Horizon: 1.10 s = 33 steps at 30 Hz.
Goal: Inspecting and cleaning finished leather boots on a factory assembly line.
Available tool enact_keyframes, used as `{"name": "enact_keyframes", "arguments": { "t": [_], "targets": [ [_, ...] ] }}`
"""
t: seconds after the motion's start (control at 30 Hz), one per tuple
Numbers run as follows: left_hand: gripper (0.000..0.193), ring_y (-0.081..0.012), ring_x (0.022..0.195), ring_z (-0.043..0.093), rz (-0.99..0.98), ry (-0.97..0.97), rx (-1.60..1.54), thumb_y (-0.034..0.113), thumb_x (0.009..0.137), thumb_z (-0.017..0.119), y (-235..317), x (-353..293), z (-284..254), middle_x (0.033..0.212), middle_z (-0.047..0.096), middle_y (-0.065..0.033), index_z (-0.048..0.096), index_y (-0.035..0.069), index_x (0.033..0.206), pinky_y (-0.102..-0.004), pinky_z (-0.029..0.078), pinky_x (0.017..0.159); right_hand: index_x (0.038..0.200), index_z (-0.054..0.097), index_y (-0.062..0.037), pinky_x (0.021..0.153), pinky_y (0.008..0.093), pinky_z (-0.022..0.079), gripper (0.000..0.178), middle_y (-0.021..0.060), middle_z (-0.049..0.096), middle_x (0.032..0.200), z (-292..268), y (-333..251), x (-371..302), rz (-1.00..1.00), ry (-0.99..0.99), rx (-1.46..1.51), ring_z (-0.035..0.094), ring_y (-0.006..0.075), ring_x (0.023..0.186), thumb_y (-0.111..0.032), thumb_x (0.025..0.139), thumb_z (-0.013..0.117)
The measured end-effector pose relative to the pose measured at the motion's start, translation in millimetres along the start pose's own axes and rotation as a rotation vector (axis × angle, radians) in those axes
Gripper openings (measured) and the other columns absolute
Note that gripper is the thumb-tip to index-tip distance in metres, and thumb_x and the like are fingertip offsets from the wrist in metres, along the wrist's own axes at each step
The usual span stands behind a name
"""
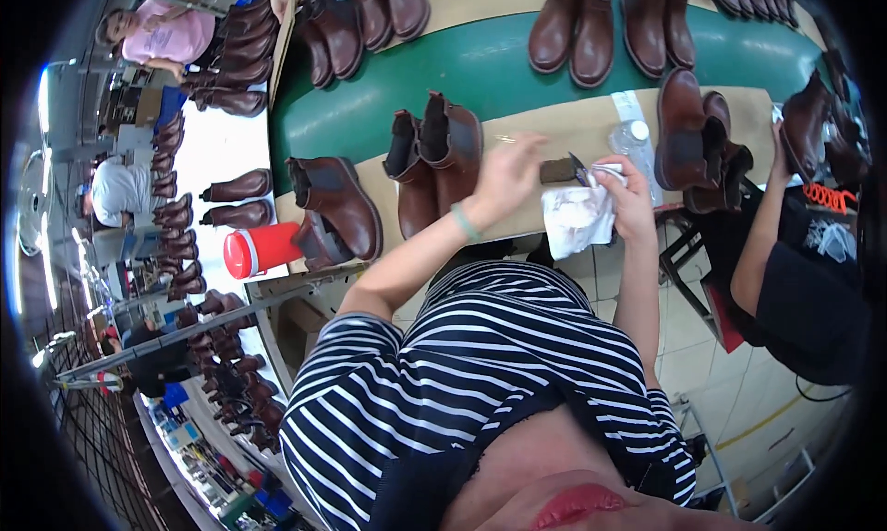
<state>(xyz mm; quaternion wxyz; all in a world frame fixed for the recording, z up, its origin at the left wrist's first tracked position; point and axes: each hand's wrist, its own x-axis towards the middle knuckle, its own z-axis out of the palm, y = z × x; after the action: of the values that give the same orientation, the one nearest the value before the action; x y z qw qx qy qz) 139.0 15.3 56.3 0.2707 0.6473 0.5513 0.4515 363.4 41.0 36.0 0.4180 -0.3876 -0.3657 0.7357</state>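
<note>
My right hand [630,196] is closed on a white cloth [575,219] that hangs down over the table's near edge. A dark, pointed thing [579,169] sticks out beside its fingers; its kind and whether I grip it are unclear. Just left of it is a small dark brown block [557,170] at the cloth's upper edge. My left hand [508,175] hovers close to the block, its fingers apart and slightly blurred, with no held thing visible. Left of that hand stands a pair of brown ankle boots [453,152]. A clear plastic bottle [632,141] stands beyond my right hand.
More brown boots [334,198] stand at the left of the tan-topped bench, next to a red jug [261,250]. Other pairs [573,27] stand beyond the green strip [499,73]. At right, a co-worker's arm [759,244] reaches to a boot [806,129].
</note>
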Motion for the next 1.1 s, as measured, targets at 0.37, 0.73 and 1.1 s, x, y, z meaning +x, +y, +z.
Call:
{"name": "enact_keyframes", "arguments": {
  "t": [0.37,0.73,1.1],
  "targets": [
    [0.017,-0.0355,0.144,0.014,-0.263,0.035,0.442,0.023,0.064,0.081,-85.9,53.1,-144.1,0.133,0.050,-0.0047,0.073,0.019,0.079,-0.0761,-0.002,0.102,0.089,0.063,0.0026,0.060,0.0298,0.046,0.026,0.0081,0.064,0.074,196.3,16.3,155.7,-0.236,-0.219,-0.529,0.057,0.0128,0.066,-0.015,0.075,0.075],
    [0.067,-0.0322,0.129,0.043,-0.218,0.096,0.178,0.008,0.057,0.083,-95.5,32.8,-196.3,0.135,0.049,-0.0156,0.060,0.008,0.120,-0.0363,0.037,0.106,0.090,0.066,0.0026,0.056,0.0265,0.044,0.026,0.0039,0.064,0.075,178.8,-6.4,154.4,0.065,-0.142,-0.586,0.057,0.0095,0.065,-0.013,0.072,0.076],
    [0.019,-0.0163,0.080,0.061,-0.275,0.184,-0.077,-0.002,0.067,0.075,-147.8,6.2,-181.4,0.084,0.066,-0.0050,0.070,0.001,0.086,-0.0277,0.047,0.075,0.095,0.068,0.0040,0.078,0.0410,0.052,0.033,0.0256,0.066,0.089,266.5,41.4,168.4,-0.257,-0.285,-1.283,0.066,0.0366,0.087,-0.019,0.071,0.072]
  ]
}}
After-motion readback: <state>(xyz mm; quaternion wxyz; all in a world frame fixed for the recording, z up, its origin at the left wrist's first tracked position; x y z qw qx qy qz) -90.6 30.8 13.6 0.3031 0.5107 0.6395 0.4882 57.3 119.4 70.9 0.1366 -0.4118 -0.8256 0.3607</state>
